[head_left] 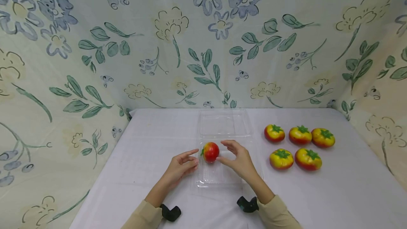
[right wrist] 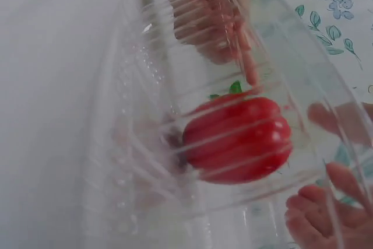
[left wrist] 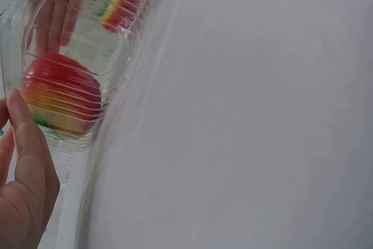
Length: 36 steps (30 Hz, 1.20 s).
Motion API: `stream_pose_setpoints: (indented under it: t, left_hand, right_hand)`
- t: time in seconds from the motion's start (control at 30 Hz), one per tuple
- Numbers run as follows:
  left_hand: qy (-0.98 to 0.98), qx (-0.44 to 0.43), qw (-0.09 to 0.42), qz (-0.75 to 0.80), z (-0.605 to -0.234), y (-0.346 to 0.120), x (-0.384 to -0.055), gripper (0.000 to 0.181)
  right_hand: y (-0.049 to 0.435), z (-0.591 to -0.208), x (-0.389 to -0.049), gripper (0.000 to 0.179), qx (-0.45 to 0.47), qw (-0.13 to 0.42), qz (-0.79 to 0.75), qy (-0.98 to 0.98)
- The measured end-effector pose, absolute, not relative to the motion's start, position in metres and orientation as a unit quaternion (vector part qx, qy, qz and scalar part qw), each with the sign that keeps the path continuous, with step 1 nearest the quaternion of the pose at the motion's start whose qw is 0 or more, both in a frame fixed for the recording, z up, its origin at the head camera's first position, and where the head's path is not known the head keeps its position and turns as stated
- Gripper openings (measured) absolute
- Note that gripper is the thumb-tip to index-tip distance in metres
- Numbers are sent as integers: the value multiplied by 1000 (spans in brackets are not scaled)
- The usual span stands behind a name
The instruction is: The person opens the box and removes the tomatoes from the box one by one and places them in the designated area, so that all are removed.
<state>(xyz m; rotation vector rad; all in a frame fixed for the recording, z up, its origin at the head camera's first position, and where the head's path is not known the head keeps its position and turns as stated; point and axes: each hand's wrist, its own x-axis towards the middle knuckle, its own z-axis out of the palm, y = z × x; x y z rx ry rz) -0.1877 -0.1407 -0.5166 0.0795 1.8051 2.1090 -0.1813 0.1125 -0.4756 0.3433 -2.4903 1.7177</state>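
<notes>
A clear plastic clamshell box [head_left: 222, 178] stands in front of me, its lid [head_left: 219, 123] folded back. One red-and-yellow persimmon [head_left: 211, 152] lies on its side at the box's left, green calyx facing left. My left hand [head_left: 181, 167] is at the left rim, fingertips right by the wall [left wrist: 64, 109]. Over the box, my right hand [head_left: 238, 158] has thumb and fingers spread apart, the thumb tip close to the persimmon's right side. In the right wrist view the persimmon [right wrist: 239, 138] shows through the box wall, the right hand [right wrist: 326, 217] beside it.
Right of the box, several more persimmons [head_left: 281, 159] sit in two rows, calyxes up. A white cloth covers the table [head_left: 152, 130]. Floral fabric [head_left: 197, 63] hangs behind it and at both sides. Black wrist devices [head_left: 171, 213] sit by both cuffs.
</notes>
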Motion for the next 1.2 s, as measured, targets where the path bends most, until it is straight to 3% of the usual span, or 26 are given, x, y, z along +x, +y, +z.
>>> stream_pose_setpoints:
  t: [0.2,0.53,1.2]
  left_hand:
    - [639,29,180,747,-516,-140,-187,51]
    - [641,35,179,746,-517,-141,-187,51]
    - [640,35,178,747,-515,-139,-188,52]
  right_hand:
    - [98,-476,-183,60,101,73,538,-834]
    - [81,-476,-185,66,95,61,518,-848]
    - [78,-489,-189,62,120,77,528,-837]
